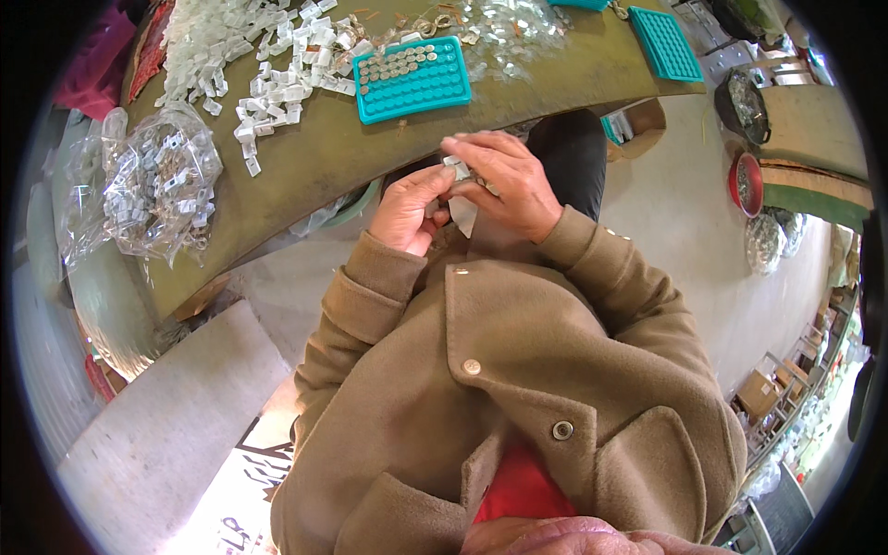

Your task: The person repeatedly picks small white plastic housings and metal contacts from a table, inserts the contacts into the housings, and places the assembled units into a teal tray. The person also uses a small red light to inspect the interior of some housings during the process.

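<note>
Just off the table's front edge, my two hands meet over my lap. My left hand (409,209) pinches a small white plastic piece (453,165) between thumb and fingertips. Curled around the same piece from the other side is my right hand (514,181); small pale bits show between its fingers, too small to name. Beyond my hands, a teal tray (416,104) with rows of round pockets lies on the table. Small round metal parts (393,63) sit in its far rows. Left of the tray spreads a heap of similar white plastic pieces (277,97).
A clear plastic bag (166,180) of small parts rests at the table's left. Clear pieces (518,35) lie behind the tray. A second teal tray (666,44) is at the far right corner. An open carton (638,129) and a red bowl (746,183) stand farther right.
</note>
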The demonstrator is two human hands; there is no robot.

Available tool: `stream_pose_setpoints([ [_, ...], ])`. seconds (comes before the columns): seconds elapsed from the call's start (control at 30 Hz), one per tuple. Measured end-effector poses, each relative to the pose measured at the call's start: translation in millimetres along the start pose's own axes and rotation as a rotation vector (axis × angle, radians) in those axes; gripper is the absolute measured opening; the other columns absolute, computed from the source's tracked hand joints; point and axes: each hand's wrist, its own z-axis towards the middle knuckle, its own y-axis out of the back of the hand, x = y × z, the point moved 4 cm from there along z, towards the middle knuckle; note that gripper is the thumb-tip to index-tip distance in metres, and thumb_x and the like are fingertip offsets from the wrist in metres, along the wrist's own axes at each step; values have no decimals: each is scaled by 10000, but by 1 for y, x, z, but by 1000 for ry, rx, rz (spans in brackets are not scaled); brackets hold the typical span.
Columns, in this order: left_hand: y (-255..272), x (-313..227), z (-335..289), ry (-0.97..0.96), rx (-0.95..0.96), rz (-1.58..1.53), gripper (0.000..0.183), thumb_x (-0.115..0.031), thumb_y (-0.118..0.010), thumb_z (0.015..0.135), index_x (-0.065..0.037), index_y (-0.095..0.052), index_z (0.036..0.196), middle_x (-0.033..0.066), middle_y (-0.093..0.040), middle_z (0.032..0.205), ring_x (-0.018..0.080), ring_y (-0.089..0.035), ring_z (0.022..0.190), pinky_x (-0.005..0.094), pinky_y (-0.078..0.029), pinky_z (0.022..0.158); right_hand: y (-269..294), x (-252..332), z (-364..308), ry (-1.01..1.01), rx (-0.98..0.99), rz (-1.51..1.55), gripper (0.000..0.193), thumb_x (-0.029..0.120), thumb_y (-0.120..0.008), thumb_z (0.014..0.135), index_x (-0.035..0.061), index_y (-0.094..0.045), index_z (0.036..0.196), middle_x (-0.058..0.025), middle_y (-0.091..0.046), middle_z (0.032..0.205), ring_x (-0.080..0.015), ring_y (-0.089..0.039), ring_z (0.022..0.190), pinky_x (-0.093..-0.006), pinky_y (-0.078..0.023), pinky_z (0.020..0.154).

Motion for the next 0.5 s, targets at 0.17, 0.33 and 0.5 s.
stream_pose_setpoints([
  [0.17, -4, -2, 5, -112, 51, 300, 284, -255, -583, 974, -78, -668, 1179, 3, -708, 1066, 19, -553, 759, 166, -386, 595, 43, -33, -10, -18, -210, -319, 344, 103, -758, 742, 93, -698, 1080, -80, -647, 1200, -290, -565, 1155, -424, -421, 982],
  [0.33, -15, 2, 9, -91, 68, 256, 299, -267, -565, 984, -58, -655, 1178, 41, -717, 1004, 63, -639, 859, 189, -413, 609, 44, -48, -6, -5, -98, -388, 286, 123, -769, 727, 130, -728, 1010, -32, -643, 1009, -247, -579, 993, -387, -434, 882],
  [0.5, -14, 2, 14, -30, 73, 233, 332, -303, -550, 997, -42, -638, 1183, 39, -708, 951, 97, -672, 847, 225, -474, 615, 33, -56, -2, 100, -115, -402, 204, 174, -754, 743, 158, -714, 942, 22, -629, 947, -207, -581, 901, -376, -438, 864],
])
